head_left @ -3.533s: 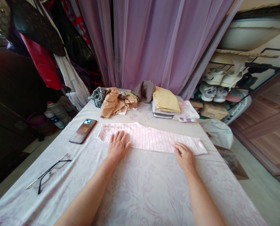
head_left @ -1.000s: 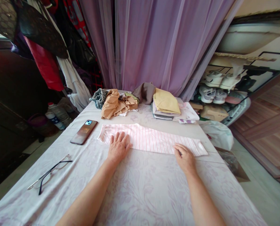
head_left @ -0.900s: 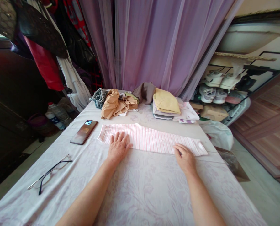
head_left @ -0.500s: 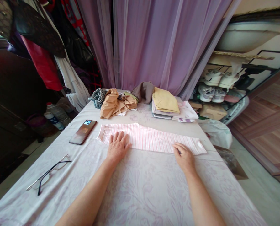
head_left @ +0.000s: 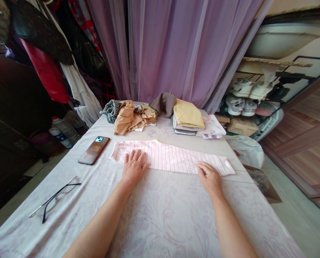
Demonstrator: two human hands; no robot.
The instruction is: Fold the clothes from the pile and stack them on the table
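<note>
A pink-and-white striped cloth (head_left: 173, 157), folded into a long strip, lies flat across the table (head_left: 160, 222). My left hand (head_left: 133, 167) rests flat on its left part, fingers stretched out. My right hand (head_left: 209, 177) lies on the near edge of its right part, fingers extended and close together. Neither hand grips anything.
A phone (head_left: 93, 154) and a pair of glasses (head_left: 53, 199) lie at the left. At the far edge sit a heap of unfolded clothes (head_left: 133, 116) and a stack of folded clothes (head_left: 193, 122). A purple curtain (head_left: 176, 50) hangs behind. Shoes on a rack (head_left: 246, 96) stand to the right.
Nothing has visibly changed; both hands stay flat on the striped cloth. Only the camera view shifts slightly.
</note>
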